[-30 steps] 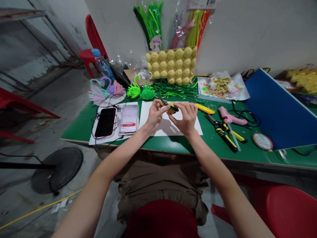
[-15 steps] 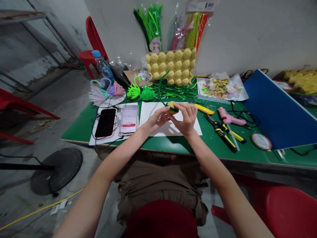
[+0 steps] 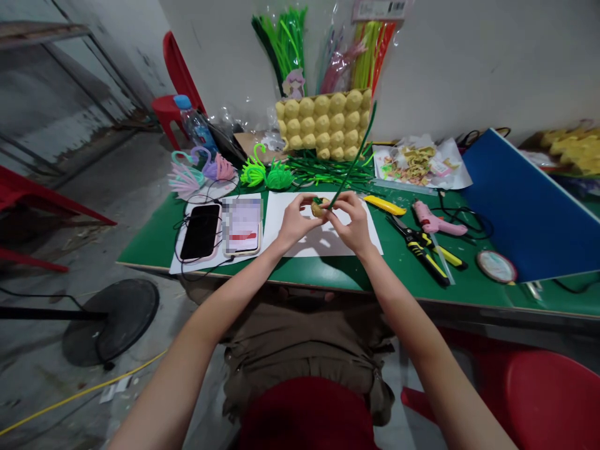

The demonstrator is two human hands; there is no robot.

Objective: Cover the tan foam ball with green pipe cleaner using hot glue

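Over a white sheet of paper, my left hand grips a small yellow egg-carton cup from the left. Dark green pipe cleaner shows on the cup's rim. My right hand is closed at the cup's right side, its thumb and fingers pinching a dark green pipe cleaner. That stem's long free end rises up and to the right, in front of the egg tray. Fingers hide part of the cup and where the stem meets it.
Behind lie loose green pipe cleaners and a yellow egg tray. To the right are a yellow cutter, pliers, a pink glue gun and a blue board. Two phones and pipe-cleaner swans stand left.
The cup has turned in my hands. The pipe cleaner's free end has swung from the left side over to the upper right, and my right fingers now pinch near its base.
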